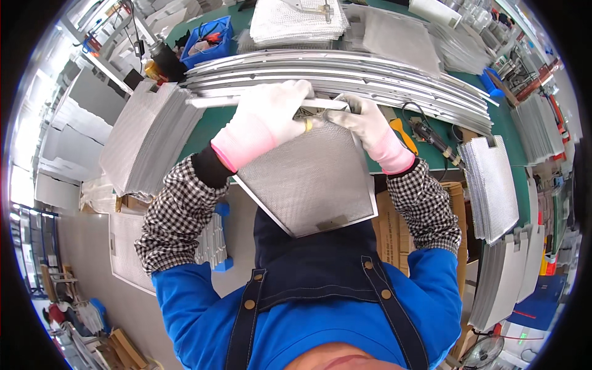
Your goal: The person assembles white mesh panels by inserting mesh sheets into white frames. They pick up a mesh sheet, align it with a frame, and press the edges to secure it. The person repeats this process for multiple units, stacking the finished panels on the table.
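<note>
A grey metal mesh filter panel (314, 179) with a thin bright frame leans between my body and the bench edge. My left hand (265, 117), in a white glove with a pink cuff, is closed round a thin silver frame strip (214, 102) along the panel's far edge. The strip sticks out to the left of that hand. At the panel's far right corner, my right hand (369, 126), gloved the same way, pinches the frame with thumb and fingers. The fingertips partly hide the joint between strip and panel.
Long silver strips (382, 86) lie across the green bench behind my hands. Mesh sheet stacks stand left (145, 139) and right (487, 185). A power screwdriver (435, 139) and orange-handled tool (404, 135) lie right. A blue bin (225, 43) sits at the back left.
</note>
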A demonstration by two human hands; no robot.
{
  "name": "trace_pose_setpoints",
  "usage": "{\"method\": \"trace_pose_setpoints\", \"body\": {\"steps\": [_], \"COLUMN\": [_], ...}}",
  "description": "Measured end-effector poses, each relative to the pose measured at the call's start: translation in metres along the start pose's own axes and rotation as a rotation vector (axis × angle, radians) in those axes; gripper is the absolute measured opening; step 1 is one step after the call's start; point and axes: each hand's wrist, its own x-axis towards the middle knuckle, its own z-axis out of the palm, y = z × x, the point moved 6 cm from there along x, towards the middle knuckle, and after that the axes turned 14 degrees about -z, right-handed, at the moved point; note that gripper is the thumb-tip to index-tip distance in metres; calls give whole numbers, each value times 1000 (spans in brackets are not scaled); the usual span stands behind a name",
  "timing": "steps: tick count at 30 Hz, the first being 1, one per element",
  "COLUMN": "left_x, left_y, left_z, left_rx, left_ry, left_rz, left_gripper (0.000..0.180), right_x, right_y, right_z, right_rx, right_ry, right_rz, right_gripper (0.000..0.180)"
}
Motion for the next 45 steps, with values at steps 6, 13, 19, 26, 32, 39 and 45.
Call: {"method": "trace_pose_setpoints", "body": {"steps": [6,13,19,26,32,39,45], "left_x": [-8,-9,-13,3,-26,-54,-52], "left_y": [-15,-23,-26,-16,-62,-39,-20], "left_z": [30,40,45,49,43,73,87], "left_rx": [-432,-203,-382,-361,-369,-825,-1107], "left_ry": [-239,-328,-363,-510,-398,119,264], "left_rz": [-123,-11,30,11,-17,-126,-173], "left_gripper": [34,31,29,34,45,60,110], "right_x": [8,-3,-12,7,16,11,-1], "right_y": [-18,-10,-11,-24,-1,-10,-16], "right_z": [0,-45,-73,25,17,14,2], "right_rx": [-325,-488,-771,-788,-474,-453,-469], "right_ry": [-231,-609,-752,-635,-695,-709,-698], "right_rz": [-1,168,276,-314,-112,-40,-70], "right_gripper": [34,44,44,31,29,28,31]}}
